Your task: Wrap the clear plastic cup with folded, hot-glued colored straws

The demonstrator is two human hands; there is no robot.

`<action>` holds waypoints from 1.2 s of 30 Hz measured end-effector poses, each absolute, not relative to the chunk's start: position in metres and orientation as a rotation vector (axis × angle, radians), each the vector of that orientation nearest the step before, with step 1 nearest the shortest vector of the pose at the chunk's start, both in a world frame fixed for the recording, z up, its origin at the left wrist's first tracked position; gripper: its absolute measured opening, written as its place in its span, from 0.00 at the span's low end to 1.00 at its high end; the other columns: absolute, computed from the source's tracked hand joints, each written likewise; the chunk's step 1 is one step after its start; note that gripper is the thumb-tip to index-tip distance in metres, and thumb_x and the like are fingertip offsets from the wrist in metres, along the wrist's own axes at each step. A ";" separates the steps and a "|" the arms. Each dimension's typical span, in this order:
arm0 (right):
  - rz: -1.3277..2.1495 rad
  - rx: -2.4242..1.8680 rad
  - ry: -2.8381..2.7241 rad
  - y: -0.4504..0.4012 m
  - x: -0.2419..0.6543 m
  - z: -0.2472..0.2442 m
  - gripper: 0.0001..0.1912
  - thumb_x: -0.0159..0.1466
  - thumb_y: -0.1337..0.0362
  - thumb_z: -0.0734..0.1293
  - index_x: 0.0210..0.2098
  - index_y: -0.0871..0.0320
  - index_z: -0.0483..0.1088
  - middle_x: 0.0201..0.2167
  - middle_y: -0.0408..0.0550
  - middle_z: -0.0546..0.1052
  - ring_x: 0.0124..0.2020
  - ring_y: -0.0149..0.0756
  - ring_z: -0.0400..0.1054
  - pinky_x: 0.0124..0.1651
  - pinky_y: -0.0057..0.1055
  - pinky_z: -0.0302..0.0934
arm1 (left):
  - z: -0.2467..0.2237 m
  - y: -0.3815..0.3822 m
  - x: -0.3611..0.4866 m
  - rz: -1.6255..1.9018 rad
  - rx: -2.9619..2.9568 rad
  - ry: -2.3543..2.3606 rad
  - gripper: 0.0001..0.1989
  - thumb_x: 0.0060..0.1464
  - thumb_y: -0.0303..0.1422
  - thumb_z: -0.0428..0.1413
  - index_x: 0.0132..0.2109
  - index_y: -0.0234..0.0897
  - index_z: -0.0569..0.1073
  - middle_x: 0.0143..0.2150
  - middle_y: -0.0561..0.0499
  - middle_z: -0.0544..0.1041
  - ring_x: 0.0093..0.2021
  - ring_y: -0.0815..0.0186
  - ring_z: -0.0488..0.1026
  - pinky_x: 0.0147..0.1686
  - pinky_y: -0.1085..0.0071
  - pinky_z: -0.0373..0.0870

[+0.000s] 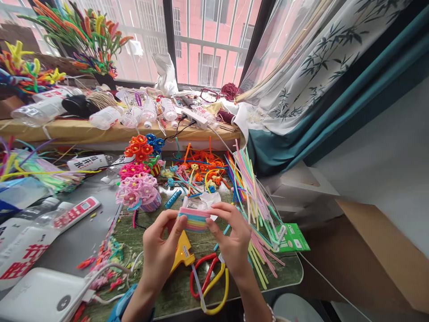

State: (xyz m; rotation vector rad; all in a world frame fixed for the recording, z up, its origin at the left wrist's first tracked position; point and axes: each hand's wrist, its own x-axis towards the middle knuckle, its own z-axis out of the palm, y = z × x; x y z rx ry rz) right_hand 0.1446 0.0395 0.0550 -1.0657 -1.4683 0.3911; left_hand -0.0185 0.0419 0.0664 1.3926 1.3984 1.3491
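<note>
Between my two hands is a small clear plastic cup wrapped in bands of pink, blue and yellow pipe cleaner point(195, 220). My left hand point(160, 246) pinches its left side between thumb and fingers. On the right side, my right hand point(233, 237) holds it the same way. The cup's clear rim shows above the striped bands. Below it lies a yellow glue gun point(183, 251), partly hidden by my left hand. Scissors with red and yellow handles point(226, 286) rest on the green table point(167, 297) between my forearms.
Pipe-cleaner flowers point(139, 188) stand behind my left hand. Long pastel pipe cleaners point(250, 183) and a green packet point(293, 238) lie to the right. A white power bank point(40, 295) and bottles point(28, 252) are at left. More bottles line the windowsill point(67, 129).
</note>
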 end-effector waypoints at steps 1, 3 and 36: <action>0.355 -1.065 -1.471 0.040 0.145 0.056 0.08 0.64 0.70 0.69 0.41 0.53 0.76 0.41 0.47 0.77 0.44 0.37 0.72 0.49 0.36 0.67 | 0.065 0.041 -0.019 1.354 1.398 1.414 0.12 0.54 0.41 0.59 0.33 0.37 0.76 0.27 0.54 0.71 0.29 0.66 0.69 0.30 0.73 0.67; 0.319 -1.051 -1.477 0.040 0.144 0.058 0.08 0.64 0.72 0.69 0.39 0.54 0.77 0.38 0.47 0.77 0.41 0.37 0.72 0.47 0.35 0.68 | 0.063 0.040 -0.019 1.367 1.392 1.437 0.11 0.54 0.41 0.60 0.34 0.37 0.76 0.27 0.54 0.69 0.30 0.66 0.70 0.30 0.73 0.67; 0.542 -0.888 -1.518 0.040 0.136 0.054 0.25 0.62 0.61 0.72 0.58 0.47 0.67 0.58 0.51 0.71 0.60 0.47 0.66 0.62 0.51 0.63 | 0.071 0.033 -0.005 1.597 1.386 1.217 0.09 0.57 0.40 0.59 0.33 0.41 0.77 0.31 0.53 0.74 0.35 0.64 0.69 0.37 0.71 0.66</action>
